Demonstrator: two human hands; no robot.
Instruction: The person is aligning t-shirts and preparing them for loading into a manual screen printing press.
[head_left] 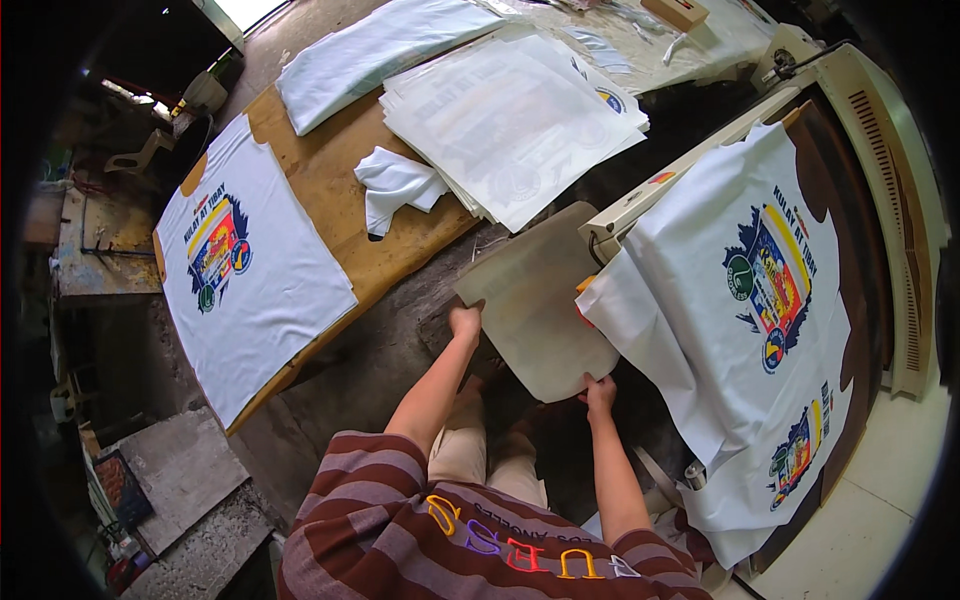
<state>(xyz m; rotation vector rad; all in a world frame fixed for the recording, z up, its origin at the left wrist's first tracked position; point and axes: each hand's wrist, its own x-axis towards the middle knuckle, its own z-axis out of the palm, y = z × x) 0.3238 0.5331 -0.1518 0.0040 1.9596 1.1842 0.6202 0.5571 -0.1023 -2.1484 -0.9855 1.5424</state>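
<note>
Between my hands hangs a limp beige-grey sheet point(540, 310) with rounded corners. My left hand point(466, 320) pinches its left edge, and my right hand point(599, 393) grips its lower right corner. Just right of the sheet, a white printed shirt fabric point(690, 270) with colourful designs drapes over the bed of a cream heat press point(885, 150). Its loose edge hangs down in folds close to my right hand. What lies beneath the fabric is hidden.
On the brown table point(330, 160) at the left lie a white printed shirt panel point(290, 240), a crumpled white cloth point(395, 190), a stack of large white paper sheets point(500, 120) and folded pale fabric point(380, 50). A small cardboard box point(675, 12) sits at the far right. Grey slabs point(175, 470) stand lower left.
</note>
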